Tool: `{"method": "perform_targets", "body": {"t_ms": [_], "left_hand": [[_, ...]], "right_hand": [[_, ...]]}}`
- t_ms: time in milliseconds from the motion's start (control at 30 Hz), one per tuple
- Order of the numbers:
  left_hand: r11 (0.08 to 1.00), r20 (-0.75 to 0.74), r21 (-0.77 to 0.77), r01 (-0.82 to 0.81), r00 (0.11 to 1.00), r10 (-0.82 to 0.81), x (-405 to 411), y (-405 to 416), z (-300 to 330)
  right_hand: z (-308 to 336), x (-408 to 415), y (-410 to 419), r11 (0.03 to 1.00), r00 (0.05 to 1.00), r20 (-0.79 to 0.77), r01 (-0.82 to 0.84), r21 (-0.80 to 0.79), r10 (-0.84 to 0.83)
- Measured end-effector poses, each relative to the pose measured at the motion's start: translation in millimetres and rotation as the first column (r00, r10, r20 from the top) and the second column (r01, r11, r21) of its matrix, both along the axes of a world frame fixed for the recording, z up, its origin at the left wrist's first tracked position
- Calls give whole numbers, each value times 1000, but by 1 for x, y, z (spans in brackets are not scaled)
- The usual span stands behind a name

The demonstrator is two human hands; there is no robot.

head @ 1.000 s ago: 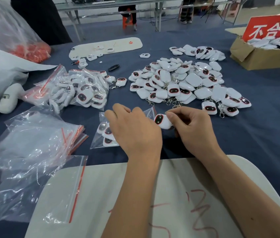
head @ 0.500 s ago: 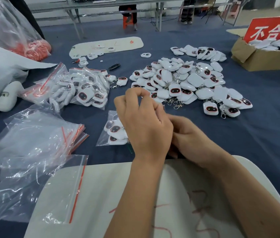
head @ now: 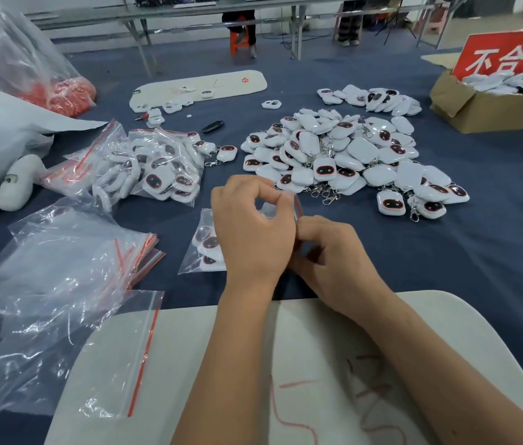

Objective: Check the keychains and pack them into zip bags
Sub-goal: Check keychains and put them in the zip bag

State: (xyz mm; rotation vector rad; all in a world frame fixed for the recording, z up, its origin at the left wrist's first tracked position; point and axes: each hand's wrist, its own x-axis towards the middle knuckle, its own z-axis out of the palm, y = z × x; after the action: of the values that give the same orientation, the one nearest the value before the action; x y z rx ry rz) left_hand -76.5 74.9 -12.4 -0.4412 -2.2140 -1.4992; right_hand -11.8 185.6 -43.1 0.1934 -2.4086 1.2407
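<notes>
A large clear plastic sack (head: 13,59) with orange contents is sitting at ten o'clock on the blue tabletop (head: 494,252), with a white rounded object (head: 18,184) lying just below it. At eight o'clock a stack of empty zip bags (head: 61,284) is spreading out, one of them lapping onto the pale board (head: 318,380) at six o'clock, which is bearing red scribbles. At eleven o'clock packed zip bags (head: 154,168) full of white keychains are lying together, and one loose keychain (head: 226,153) is resting just beside them on their right.

Near the centre, a small zip bag (head: 204,245) holding a few keychains is lying on the tabletop, its right part hidden behind the left hand (head: 253,229). That hand's thumb and forefinger are pinching the bag's red-striped top edge, forming a ring. The right hand (head: 334,255) is touching the left one from the right, its fingers curled in at the same edge; whether they are truly gripping the bag I cannot tell.

At one o'clock a big heap of loose keychains (head: 343,155) is lying, with a smaller cluster (head: 372,99) beyond it. At two o'clock a cardboard box (head: 491,110) is holding more keychains, with a red sign (head: 510,53) standing behind it.
</notes>
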Motion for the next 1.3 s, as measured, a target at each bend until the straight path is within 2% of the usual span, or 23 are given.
{"method": "perform_targets", "body": {"t_ms": [33,100,167,267,333,367,433,500,567,700,800,900,1000,1067,1100,1167,1300], "left_hand": [[1000,26,8,22,999,-22,-1,0,0],[999,67,39,26,997,-29,-1,-2,0],[998,92,70,4,996,-11,-3,-5,1],[999,129,42,25,991,-30,-8,-12,0],[995,204,27,99,974,-103,-9,-14,-2],[987,264,40,155,951,-160,-8,-15,-2],[945,387,117,305,862,-326,-3,-14,-1],[868,430,190,458,756,-493,1,-11,-1],[804,420,240,545,688,-592,4,-8,0],[768,394,199,609,668,-631,4,-10,3],[822,428,238,517,704,-567,5,-7,0],[843,524,417,339,669,-528,8,-3,3],[834,547,494,244,659,-516,6,0,2],[829,529,491,269,663,-529,5,-3,0],[803,532,509,311,620,-577,4,-6,-1],[710,525,548,443,478,-704,3,-13,-2],[588,498,536,606,336,-800,0,-21,-4]], "right_hand": [[-2,-1,0,998,999,5,36,-51,-36],[0,-3,4,937,998,53,59,-345,-44],[5,-2,10,772,996,84,61,-633,-11],[15,0,19,460,997,-15,-47,-887,74],[22,1,24,263,985,-123,-151,-953,120],[24,3,26,200,979,-153,-178,-964,132],[25,5,32,123,977,-159,-177,-977,138],[22,6,36,83,981,-147,-158,-984,130],[22,5,37,83,983,-136,-147,-986,126],[24,4,41,195,994,-84,-96,-976,72],[27,2,44,266,997,-1,-20,-964,71],[25,0,41,396,980,157,97,-913,122],[20,3,32,555,949,217,55,-830,230],[16,3,29,644,960,208,41,-764,186],[14,3,29,670,966,221,75,-739,136],[12,2,31,689,966,258,164,-706,34],[12,2,37,687,972,236,168,-707,5]]}}
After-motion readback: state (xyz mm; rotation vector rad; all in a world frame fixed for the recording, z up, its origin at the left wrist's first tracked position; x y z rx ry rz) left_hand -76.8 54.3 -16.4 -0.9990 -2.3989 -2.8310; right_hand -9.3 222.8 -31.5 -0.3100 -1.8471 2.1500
